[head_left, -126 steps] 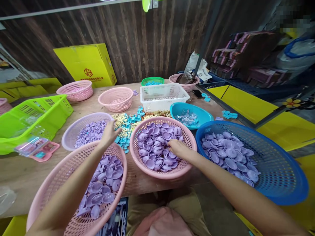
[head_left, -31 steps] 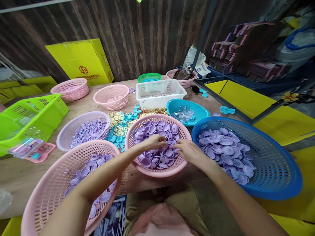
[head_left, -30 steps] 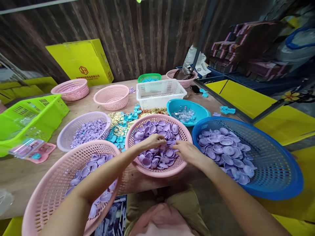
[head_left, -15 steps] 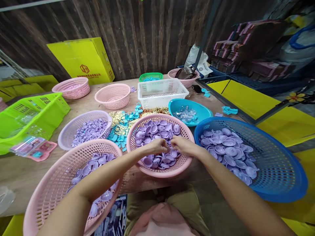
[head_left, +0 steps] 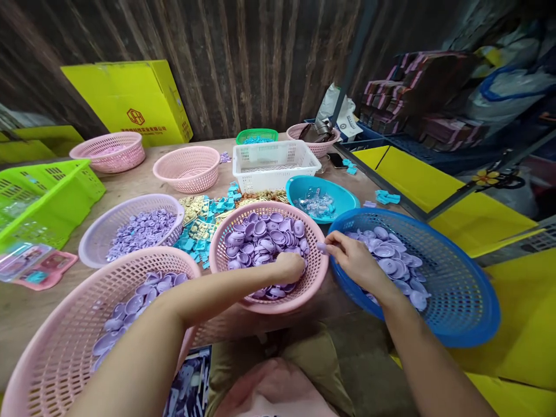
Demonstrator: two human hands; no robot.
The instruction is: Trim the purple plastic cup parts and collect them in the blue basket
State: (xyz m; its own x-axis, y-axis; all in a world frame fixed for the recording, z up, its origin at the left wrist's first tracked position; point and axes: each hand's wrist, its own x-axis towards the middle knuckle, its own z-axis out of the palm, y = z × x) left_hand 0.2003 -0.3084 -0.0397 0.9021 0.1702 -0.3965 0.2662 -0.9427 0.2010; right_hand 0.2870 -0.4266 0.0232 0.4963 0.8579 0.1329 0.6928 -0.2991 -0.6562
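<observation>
Wooden tabletop [head_left: 143, 182] is filling the frame's middle, with a big pink basket [head_left: 56, 347] of purple discs sitting nearest at lower left. At centre, the left hand [head_left: 290, 267] is curling loosely, fingers down, into the purple shells [head_left: 260, 237] heaped in the round pink basket [head_left: 310, 278], while the right hand [head_left: 356, 260] is pinching a small purple piece [head_left: 322, 248] over the rim between that basket and the blue basket [head_left: 456, 301]. Farther up, a teal bowl [head_left: 343, 200], a white crate [head_left: 273, 165] and a yellow box [head_left: 125, 104] are sitting toward the dark plank wall.

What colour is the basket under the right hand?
Blue basket, seen in the head view; the right hand is over its rim.
</observation>
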